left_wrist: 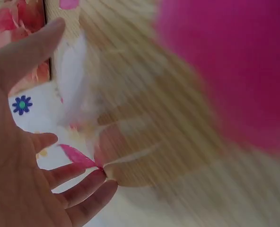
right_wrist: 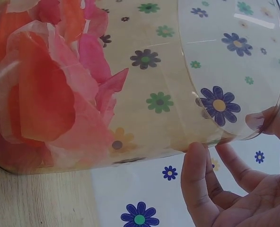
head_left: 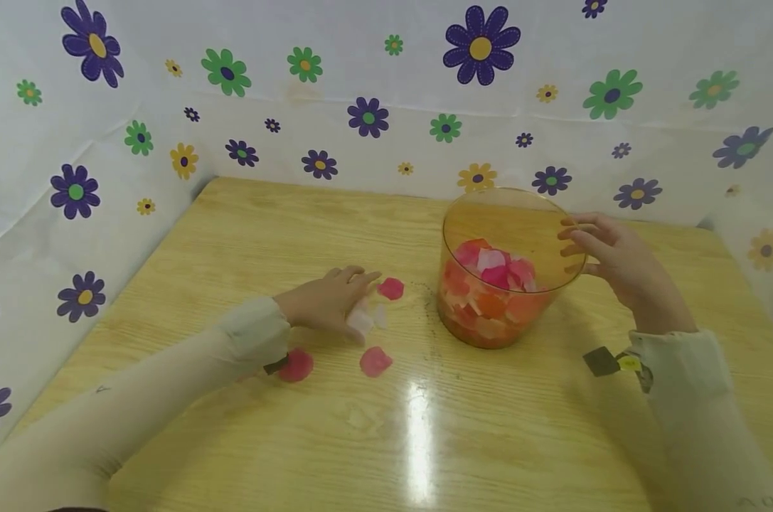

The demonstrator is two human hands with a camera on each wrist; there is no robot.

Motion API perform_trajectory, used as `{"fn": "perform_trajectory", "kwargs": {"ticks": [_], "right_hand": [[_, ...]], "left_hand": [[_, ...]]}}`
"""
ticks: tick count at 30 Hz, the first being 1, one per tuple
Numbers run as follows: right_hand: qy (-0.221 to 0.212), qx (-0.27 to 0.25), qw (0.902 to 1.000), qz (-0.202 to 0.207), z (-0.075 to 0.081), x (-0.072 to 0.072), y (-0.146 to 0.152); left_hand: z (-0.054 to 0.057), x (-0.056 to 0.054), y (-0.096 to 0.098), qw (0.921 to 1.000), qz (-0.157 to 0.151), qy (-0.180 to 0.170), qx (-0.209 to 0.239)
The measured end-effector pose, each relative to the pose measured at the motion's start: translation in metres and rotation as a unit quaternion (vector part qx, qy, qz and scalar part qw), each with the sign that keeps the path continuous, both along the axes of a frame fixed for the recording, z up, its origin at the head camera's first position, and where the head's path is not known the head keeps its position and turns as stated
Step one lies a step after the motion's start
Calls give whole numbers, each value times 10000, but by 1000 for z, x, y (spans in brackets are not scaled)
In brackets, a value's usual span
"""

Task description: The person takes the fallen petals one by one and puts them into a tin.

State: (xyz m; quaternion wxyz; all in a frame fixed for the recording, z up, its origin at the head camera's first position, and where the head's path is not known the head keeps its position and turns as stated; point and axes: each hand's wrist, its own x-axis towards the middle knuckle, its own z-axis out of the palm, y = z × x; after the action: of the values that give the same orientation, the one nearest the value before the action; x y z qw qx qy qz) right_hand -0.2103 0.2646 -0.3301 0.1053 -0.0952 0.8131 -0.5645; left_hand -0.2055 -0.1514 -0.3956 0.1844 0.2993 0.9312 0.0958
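Note:
A clear amber-tinted container (head_left: 514, 220) stands on the table, its lower half filled with pink, orange and pale petals (head_left: 491, 267). My right hand (head_left: 636, 277) grips its right side at the rim, thumb and fingers on the thin wall (right_wrist: 192, 165). To the left, my left hand (head_left: 325, 299) reaches low over white petals (head_left: 360, 320), fingers spread and fairly straight. Whether it touches them I cannot tell. Pink petals lie around it: one beyond the fingertips (head_left: 391, 288), one nearer (head_left: 376, 362), one beneath the wrist (head_left: 296, 365). A blurred pink petal (left_wrist: 244, 71) fills the left wrist view's corner.
The wood-grain table (head_left: 335, 448) is bounded at the back and left by a white cloth (head_left: 252, 171) printed with flowers. Dark tabs hang at both cuffs, the right one (head_left: 600, 361) beside a yellow tag.

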Motion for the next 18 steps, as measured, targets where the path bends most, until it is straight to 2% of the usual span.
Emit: {"fn": "perform_trajectory", "kwargs": {"ticks": [5, 8, 13, 18], "right_hand": [[-38, -218, 9998, -4, -1, 0, -1], [-78, -390, 9992, 19, -2, 0, -1], [-50, -356, 9993, 25, -2, -1, 0], [-142, -650, 9978, 39, -2, -2, 2]], "left_hand": [[-3, -9, 24, 9997, -238, -16, -92], [-4, -15, 32, 9990, -429, -101, 64], [-2, -19, 38, 9967, -549, -301, 517], [0, -20, 39, 9949, -772, -346, 547]]}}
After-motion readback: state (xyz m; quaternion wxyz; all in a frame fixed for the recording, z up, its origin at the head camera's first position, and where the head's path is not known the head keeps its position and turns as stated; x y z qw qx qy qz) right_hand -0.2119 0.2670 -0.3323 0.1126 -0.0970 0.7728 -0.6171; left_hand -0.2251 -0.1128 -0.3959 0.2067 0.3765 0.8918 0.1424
